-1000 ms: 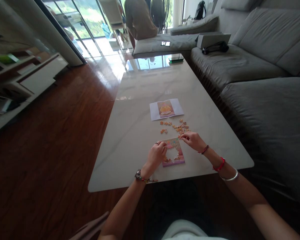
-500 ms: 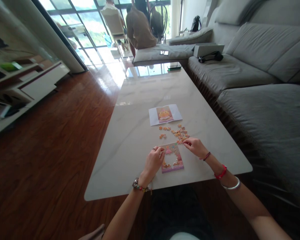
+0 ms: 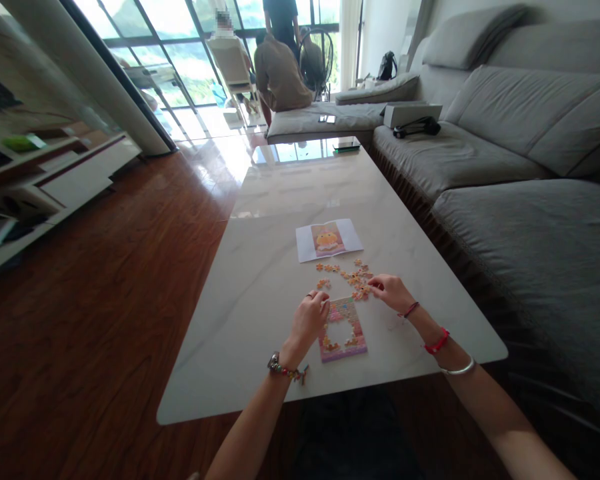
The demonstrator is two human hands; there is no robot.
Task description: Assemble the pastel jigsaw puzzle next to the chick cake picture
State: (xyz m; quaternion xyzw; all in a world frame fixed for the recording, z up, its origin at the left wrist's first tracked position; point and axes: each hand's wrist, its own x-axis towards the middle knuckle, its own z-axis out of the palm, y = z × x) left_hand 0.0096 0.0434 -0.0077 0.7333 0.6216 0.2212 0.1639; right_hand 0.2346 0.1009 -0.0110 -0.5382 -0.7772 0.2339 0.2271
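A small jigsaw puzzle [image 3: 357, 329] lies near the table's front edge, its border joined around a white gap in the middle. My left hand [image 3: 310, 318] is by its upper left corner, fingers curled and pressed together; whatever they may hold is hidden. Beyond the puzzle is a heap of loose puzzle pieces [image 3: 359, 277], mostly orange and pink. At the heap's right side my right hand [image 3: 390, 291] has thumb and fingers pinched together, and I cannot make out what is between them. A few pieces [image 3: 323, 284] lie apart to the left.
A creased sheet with a printed picture [image 3: 329, 239] lies on the white table [image 3: 260, 280] behind the pieces. At the far end is a phone-like dark device [image 3: 347, 145]. A grey sofa [image 3: 530, 220] runs along the right. Several people are by the windows.
My right hand has shifted slightly away from the puzzle, along the heap's right side. The left hand stays at the puzzle's upper left corner. The view has tilted up a little.
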